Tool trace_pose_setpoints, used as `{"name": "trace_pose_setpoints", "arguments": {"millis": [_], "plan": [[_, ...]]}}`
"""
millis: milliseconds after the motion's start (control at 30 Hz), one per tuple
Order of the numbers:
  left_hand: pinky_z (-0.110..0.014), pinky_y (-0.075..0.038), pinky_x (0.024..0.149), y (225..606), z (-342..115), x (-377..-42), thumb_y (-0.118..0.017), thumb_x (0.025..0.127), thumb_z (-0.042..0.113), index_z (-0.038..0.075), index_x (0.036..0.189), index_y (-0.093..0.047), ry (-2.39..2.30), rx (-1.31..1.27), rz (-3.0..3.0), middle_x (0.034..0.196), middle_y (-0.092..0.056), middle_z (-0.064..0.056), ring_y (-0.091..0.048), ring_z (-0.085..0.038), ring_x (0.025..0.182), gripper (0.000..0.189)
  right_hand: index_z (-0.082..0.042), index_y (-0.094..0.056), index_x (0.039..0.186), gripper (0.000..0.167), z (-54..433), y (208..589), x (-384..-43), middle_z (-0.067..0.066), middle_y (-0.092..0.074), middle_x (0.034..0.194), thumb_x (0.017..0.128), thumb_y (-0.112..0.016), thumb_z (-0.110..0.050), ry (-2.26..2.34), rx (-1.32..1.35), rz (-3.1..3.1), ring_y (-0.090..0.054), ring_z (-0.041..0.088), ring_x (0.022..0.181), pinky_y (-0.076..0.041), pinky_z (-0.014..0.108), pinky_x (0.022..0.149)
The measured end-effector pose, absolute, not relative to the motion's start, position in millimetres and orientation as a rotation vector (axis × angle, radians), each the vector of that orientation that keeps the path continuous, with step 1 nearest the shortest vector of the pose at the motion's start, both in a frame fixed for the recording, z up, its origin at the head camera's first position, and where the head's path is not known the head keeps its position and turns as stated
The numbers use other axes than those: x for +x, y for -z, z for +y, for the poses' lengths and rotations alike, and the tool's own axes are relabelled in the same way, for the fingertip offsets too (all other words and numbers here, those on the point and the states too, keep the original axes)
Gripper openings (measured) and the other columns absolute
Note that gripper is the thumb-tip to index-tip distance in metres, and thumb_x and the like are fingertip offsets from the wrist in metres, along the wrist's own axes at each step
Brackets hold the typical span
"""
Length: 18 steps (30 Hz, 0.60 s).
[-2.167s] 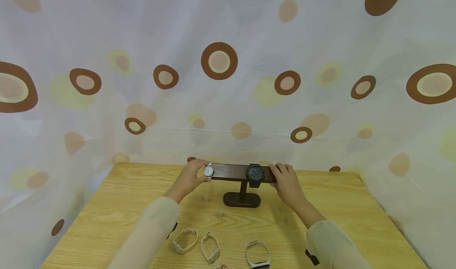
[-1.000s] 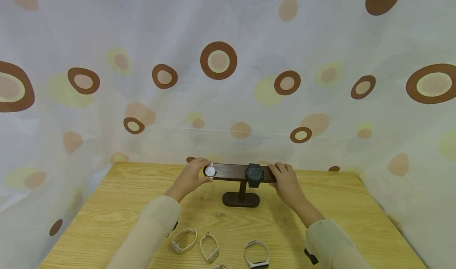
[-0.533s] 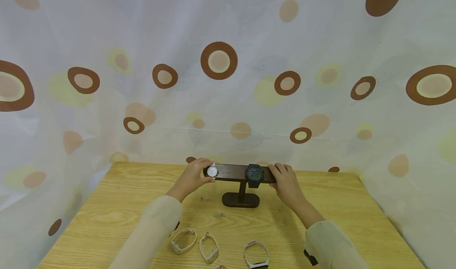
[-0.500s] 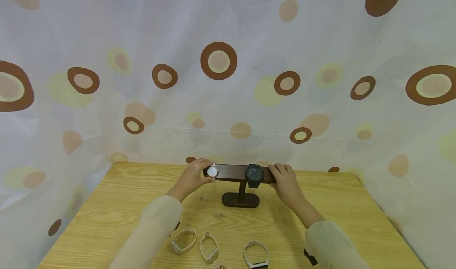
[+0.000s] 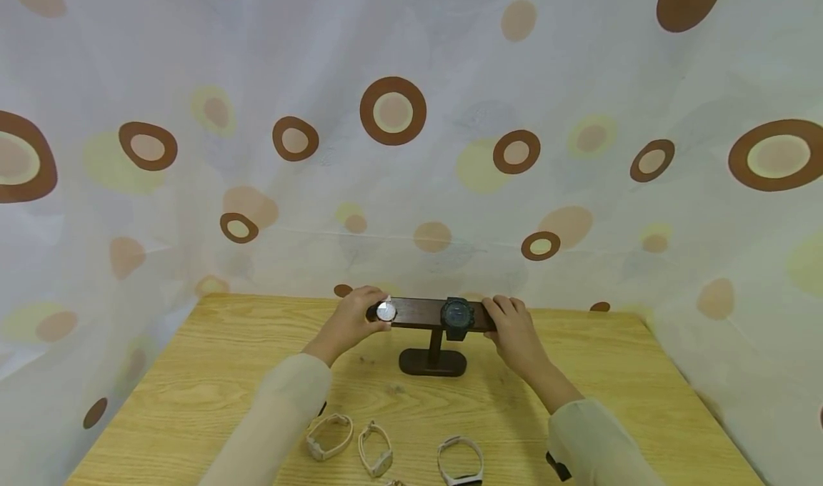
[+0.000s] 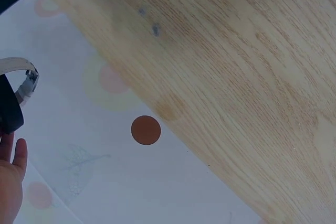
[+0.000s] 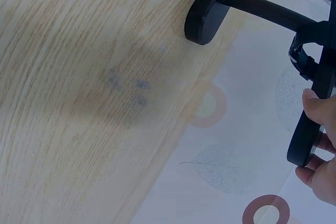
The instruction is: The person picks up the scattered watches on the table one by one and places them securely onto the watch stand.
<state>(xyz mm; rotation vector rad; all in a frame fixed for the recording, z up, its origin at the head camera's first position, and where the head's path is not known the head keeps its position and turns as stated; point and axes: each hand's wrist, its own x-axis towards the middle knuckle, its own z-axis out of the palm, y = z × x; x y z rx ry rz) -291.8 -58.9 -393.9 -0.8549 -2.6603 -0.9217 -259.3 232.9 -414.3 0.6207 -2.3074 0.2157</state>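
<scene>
From my end I see the left hand (image 5: 347, 323) with thumb and fingertips in a narrow pinch on the white-faced watch (image 5: 386, 311), which sits around the left end of the dark bar of the watch stand (image 5: 418, 314). The right hand (image 5: 516, 334) grips the bar's right end; my right wrist view shows the thumb on one side and fingers curled on the other. Just left of those fingers, the black watch (image 5: 457, 315) is looped around the bar. The stand's base rests on the wooden table (image 5: 212, 372), toward its far side. Nearer me, a pale watch (image 5: 315, 449) lies on the left, a second pale watch (image 5: 383, 462) beside it, and a white band (image 5: 444, 463) well to their right. A patterned sheet (image 5: 418, 193) hangs beyond the table's far edge.
</scene>
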Motion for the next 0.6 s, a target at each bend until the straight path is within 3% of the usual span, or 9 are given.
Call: {"name": "trace_pose_setpoints", "arguments": {"millis": [600], "plan": [[-0.043, -0.047, 0.097, 392.7, -48.1, -291.7, -0.077, 0.074, 0.016, -0.004, 0.118, -0.059, 0.845, -0.889, -2.633, 0.119, -0.059, -0.019, -0.053, -0.034, 0.115, 0.052, 0.003, -0.059, 0.113, 0.054, 233.5, 414.8, -259.5, 0.020, -0.056, 0.106, 0.064, -0.081, -0.003, -0.215, 0.560, -2.412, -0.051, 0.038, 0.095, -0.049, 0.050, 0.084]]}}
